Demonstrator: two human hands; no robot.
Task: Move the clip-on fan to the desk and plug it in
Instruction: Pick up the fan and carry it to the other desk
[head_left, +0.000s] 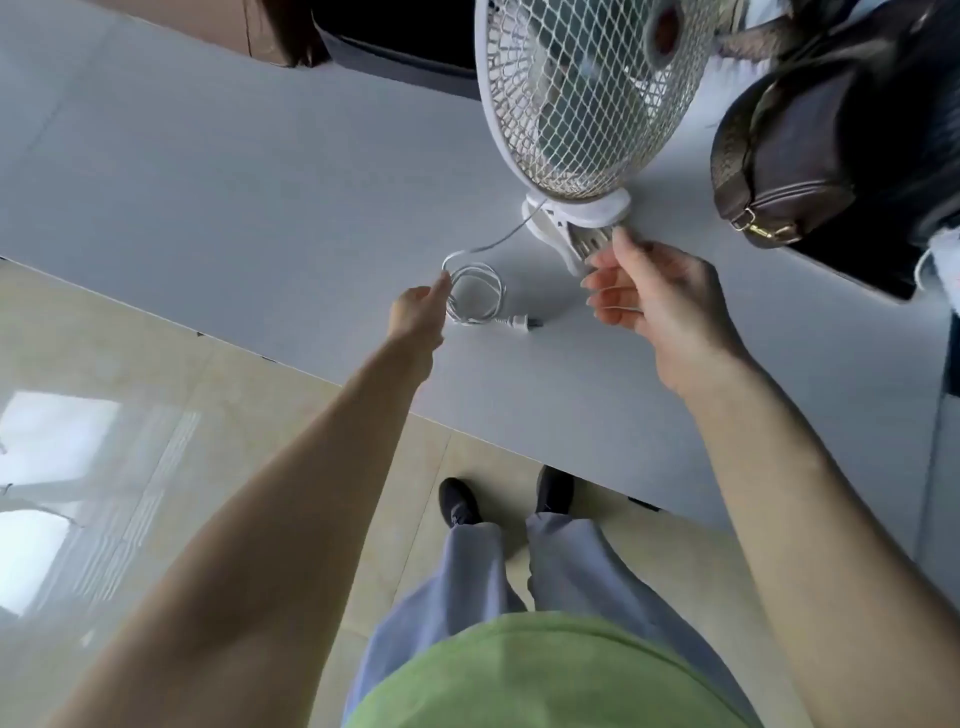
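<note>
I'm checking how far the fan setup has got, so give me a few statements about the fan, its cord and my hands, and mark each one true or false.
1. The clip-on fan stands on the grey desk. True.
2. Its plug is pushed into a socket. False: the plug lies loose on the desk, and no socket shows.
3. The cord lies in a coil by the left hand. True.
4. The right hand grips the fan's grille. False: its open fingers are at the clip base.
5. A dark bag sits to the fan's right. True.
</note>
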